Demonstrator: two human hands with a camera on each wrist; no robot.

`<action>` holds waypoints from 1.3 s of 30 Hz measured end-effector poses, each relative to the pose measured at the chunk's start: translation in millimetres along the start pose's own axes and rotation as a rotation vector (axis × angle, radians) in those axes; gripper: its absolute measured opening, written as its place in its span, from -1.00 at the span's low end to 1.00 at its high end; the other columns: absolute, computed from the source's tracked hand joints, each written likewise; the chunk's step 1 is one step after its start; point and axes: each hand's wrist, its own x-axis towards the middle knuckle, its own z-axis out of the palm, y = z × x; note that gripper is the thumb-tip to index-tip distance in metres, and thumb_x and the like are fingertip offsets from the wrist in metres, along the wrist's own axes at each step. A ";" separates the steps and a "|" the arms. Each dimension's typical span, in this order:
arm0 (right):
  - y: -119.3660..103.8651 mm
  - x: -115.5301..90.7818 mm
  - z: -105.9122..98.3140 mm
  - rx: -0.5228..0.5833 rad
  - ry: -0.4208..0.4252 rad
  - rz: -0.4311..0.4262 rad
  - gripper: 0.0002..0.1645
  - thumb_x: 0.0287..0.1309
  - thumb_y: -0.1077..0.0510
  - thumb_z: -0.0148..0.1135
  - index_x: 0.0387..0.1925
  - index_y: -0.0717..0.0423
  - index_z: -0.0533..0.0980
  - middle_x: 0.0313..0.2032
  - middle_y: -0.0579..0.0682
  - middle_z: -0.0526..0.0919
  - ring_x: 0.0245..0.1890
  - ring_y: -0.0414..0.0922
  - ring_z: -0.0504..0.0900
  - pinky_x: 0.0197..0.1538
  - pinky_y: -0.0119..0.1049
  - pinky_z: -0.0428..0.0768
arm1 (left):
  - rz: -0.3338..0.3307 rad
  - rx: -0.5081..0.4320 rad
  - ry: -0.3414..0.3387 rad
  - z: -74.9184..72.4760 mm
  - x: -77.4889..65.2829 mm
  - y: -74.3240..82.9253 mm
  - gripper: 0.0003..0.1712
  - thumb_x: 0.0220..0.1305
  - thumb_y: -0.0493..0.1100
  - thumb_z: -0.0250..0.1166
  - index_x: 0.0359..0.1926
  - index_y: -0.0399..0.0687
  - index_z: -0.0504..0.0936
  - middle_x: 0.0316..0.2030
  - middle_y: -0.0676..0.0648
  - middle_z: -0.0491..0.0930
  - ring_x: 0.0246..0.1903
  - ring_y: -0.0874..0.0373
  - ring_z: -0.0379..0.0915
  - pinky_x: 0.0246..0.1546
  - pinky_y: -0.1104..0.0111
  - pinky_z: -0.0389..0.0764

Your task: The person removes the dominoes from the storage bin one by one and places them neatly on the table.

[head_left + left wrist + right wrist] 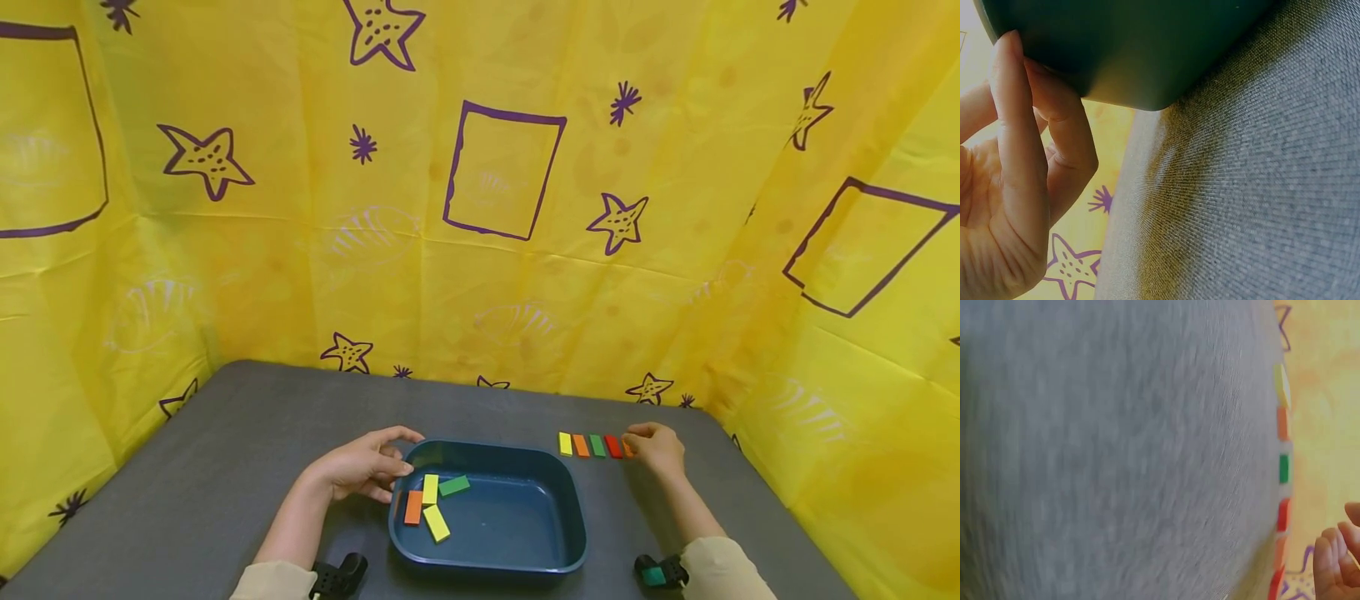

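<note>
A dark blue plastic tub sits on the table with two yellow blocks, an orange block and a green block inside its left part. My left hand holds the tub at its far left corner, thumb at the rim and other fingers against the outer wall. To the right of the tub, a row holds yellow, orange, green and red blocks, then another orange one. My right hand hovers over the row's right end, nothing visible between its fingers; a red block lies there, hidden in the head view.
The grey cloth-covered table reaches back to yellow curtains printed with starfish, which enclose it behind and on both sides. Black wrist cameras are strapped to both wrists.
</note>
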 end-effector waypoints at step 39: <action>-120.5 -80.8 80.7 0.349 -0.364 -0.400 -0.83 0.09 0.19 0.42 -0.24 0.11 0.70 -0.28 0.09 0.79 -0.34 -0.18 0.73 -0.26 -0.45 0.68 | -0.010 -0.001 -0.005 -0.3 -0.2 1.5 -0.40 0.36 -0.22 0.23 0.37 -0.08 0.28 -0.33 -0.09 0.52 -0.47 0.20 0.54 -0.44 0.40 0.71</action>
